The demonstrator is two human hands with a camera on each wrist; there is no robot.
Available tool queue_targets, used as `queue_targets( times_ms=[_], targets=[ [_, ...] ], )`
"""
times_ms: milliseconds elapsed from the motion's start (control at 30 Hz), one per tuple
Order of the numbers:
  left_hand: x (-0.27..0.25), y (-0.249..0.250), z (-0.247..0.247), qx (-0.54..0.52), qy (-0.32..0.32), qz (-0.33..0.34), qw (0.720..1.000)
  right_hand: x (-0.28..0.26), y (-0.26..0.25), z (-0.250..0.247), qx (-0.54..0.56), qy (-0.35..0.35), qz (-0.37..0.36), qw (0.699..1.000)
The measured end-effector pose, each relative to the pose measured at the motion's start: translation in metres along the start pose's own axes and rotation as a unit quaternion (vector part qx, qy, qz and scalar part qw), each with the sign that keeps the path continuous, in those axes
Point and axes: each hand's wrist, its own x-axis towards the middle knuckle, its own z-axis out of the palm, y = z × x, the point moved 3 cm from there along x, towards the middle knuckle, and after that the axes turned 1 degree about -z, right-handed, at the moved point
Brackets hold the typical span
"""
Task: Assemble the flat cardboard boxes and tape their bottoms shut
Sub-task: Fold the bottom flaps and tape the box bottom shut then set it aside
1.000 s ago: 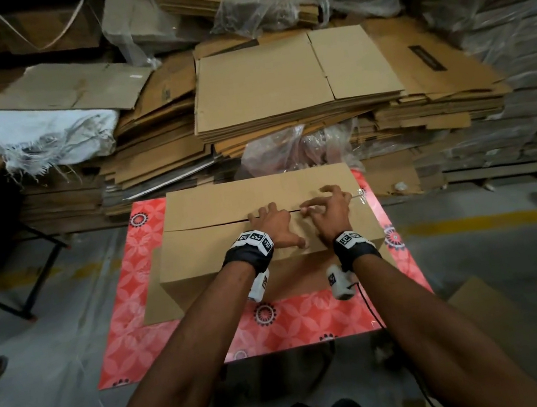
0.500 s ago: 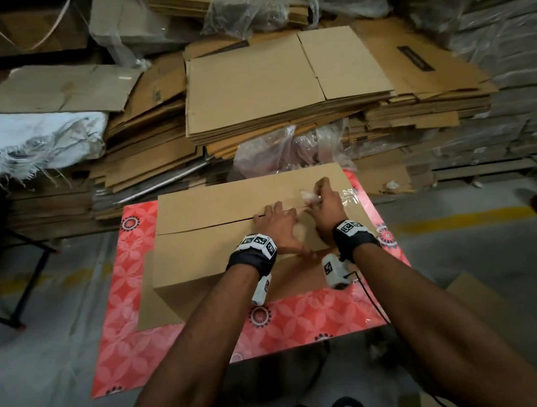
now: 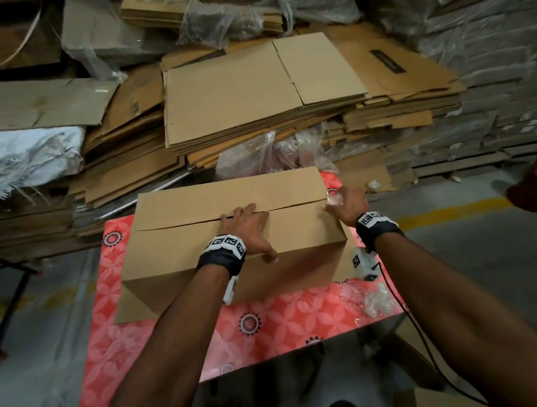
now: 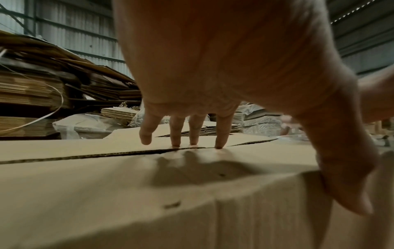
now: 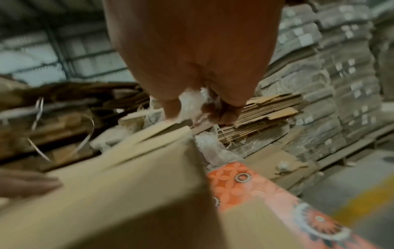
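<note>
Box (image 3: 231,243) on tabletop (image 3: 277,326): left hand (image 3: 246,228) pressing flaps flat-fingered; right hand (image 3: 346,204) apparently pinching clear tape (image 3: 332,198).

Box (image 3: 230,239) on mat (image 3: 277,326), flat cardboard stacks (image 3: 255,91) behind, perhaps wrapped bundles (image 3: 500,74) right

We observe a matt brown corrugated cardboard box (image 3: 230,236) with fluted flap edges. The table covering (image 3: 277,326) beneath it is glossy printed plastic. Crumpled clear tape (image 3: 333,198) appears shiny. The woven sack (image 3: 9,160) is frayed.
</note>
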Motion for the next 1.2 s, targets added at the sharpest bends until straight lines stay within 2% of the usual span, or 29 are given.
queue_targets(
  times_ms=[133,233,300,433,600,733,800,967,1200],
  targets=[
    [-0.001,0.022,-0.008,0.03,-0.009,0.003,1.0,0.004,0.006,0.012,-0.025,0.014,0.011,1.0],
    [0.0,0.053,-0.003,0.007,-0.013,0.044,0.999,-0.001,0.007,0.012,-0.033,0.041,0.04,0.998],
    [0.003,0.075,0.006,-0.017,-0.011,0.079,0.997,-0.003,0.013,0.013,-0.004,0.049,0.045,0.998],
    [0.011,0.109,0.026,-0.021,-0.003,0.107,0.994,-0.003,0.027,0.02,0.123,0.007,0.045,0.991],
    [0.019,0.114,0.043,-0.007,-0.004,0.09,0.996,0.024,0.07,0.055,0.184,0.043,0.07,0.979],
    [0.022,0.113,0.041,-0.002,-0.011,0.101,0.995,-0.01,0.052,0.045,0.19,0.054,0.076,0.977],
    [0.023,0.111,0.042,-0.002,-0.015,0.101,0.995,-0.014,0.052,0.049,0.215,0.032,0.106,0.97],
    [0.024,0.11,0.045,-0.006,-0.018,0.104,0.994,-0.006,0.058,0.059,0.19,-0.044,0.144,0.97],
    [0.024,0.111,0.047,0.001,-0.02,0.105,0.994,-0.002,0.059,0.067,0.084,-0.076,0.117,0.987]
  ],
)
